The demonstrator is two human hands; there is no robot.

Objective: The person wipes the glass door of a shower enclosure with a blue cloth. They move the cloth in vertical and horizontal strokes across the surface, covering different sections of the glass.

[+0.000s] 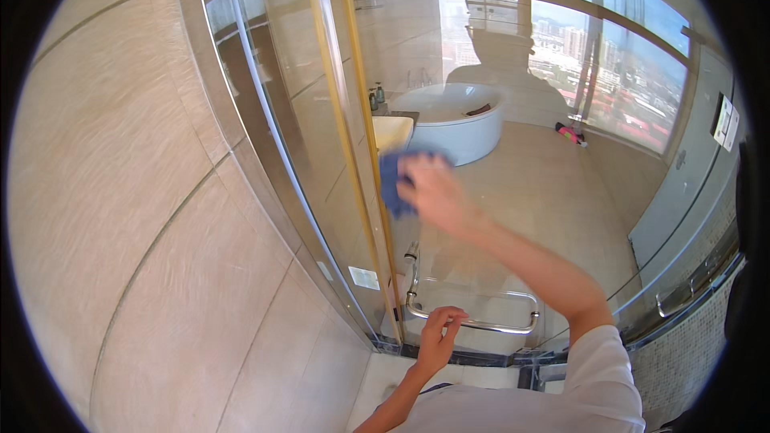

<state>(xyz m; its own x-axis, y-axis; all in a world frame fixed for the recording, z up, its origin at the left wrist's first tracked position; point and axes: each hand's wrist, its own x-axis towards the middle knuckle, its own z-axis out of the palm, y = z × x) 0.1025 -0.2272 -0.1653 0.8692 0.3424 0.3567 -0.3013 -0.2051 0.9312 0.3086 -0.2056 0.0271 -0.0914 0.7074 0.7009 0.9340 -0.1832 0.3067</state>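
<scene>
"Cloth (391, 180), where is it, please?"

"It is above the handle (493, 326), somewhat toward its left end, under the right hand (437, 192). The fingers of this hand are bent and clamped on the cloth."

"And which step is in hand?"

"I judge it is the wiping of the glass (525, 192), close to the gold strip (354, 40), which passes just left of the handle."

"What would the next move call for?"

"In my opinion, an even pressure with the palm quite flat, and a path which follows the strip. Lower down, the knuckles could knock against the handle, so some care is needed there."

"What does the left hand (441, 329) do?"

"It is at the handle, over the left part of the bar, with its fingers bent. Whether they grip the bar or only rest before it, I cannot tell."

"What else is difficult to see?"

"The cloth and the right hand are blurred, so its contact with the glass is not certain. Above the handle, a dark reflection (501, 52) covers part of the window (553, 40), behind the tub (457, 132)."
</scene>
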